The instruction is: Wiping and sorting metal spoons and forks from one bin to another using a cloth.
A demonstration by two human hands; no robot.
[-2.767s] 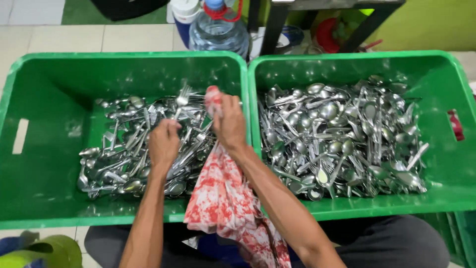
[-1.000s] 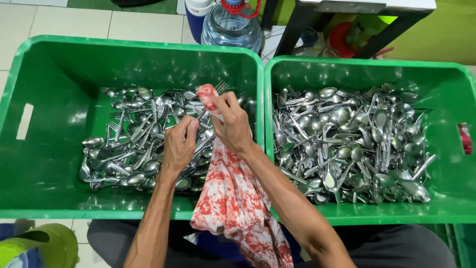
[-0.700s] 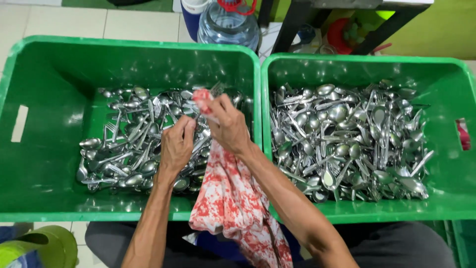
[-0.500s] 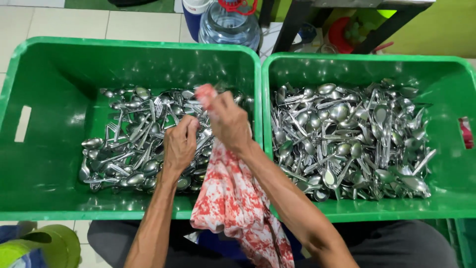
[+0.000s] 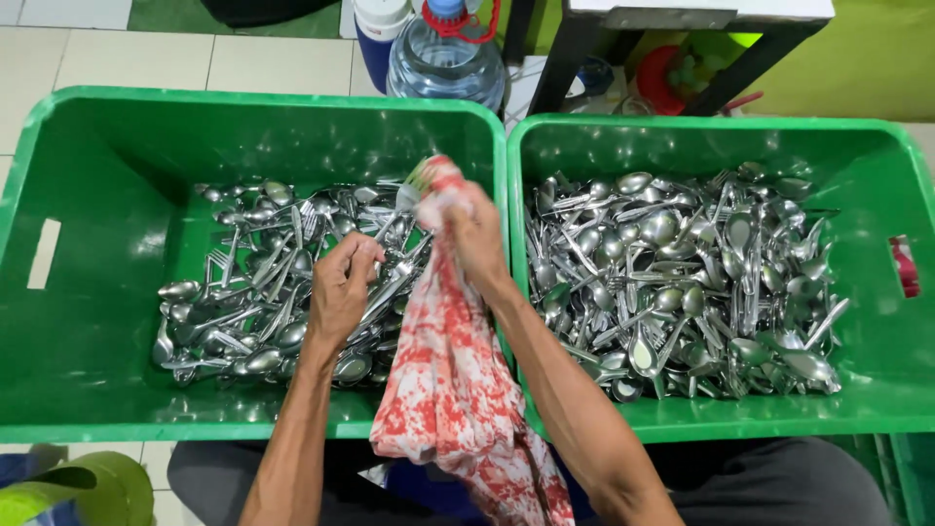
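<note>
The red-and-white patterned cloth [image 5: 458, 390] is bunched at its top in the right hand [image 5: 474, 237], whose fingers are clenched around it above the wall shared by the two green crates; the rest hangs down toward the person's lap. Compared with half a second ago, that hand sits slightly further right, closer to the dividing wall, and the cloth's top is gathered tighter. The left hand [image 5: 342, 290] stays low over the cutlery heap [image 5: 263, 282] in the left crate [image 5: 88, 370], fingers curled onto a utensil handle, hardly shifted. The right crate [image 5: 877, 409] holds a denser pile of spoons and forks [image 5: 682, 282], unchanged. A clear water bottle [image 5: 446, 58] stands behind.
</note>
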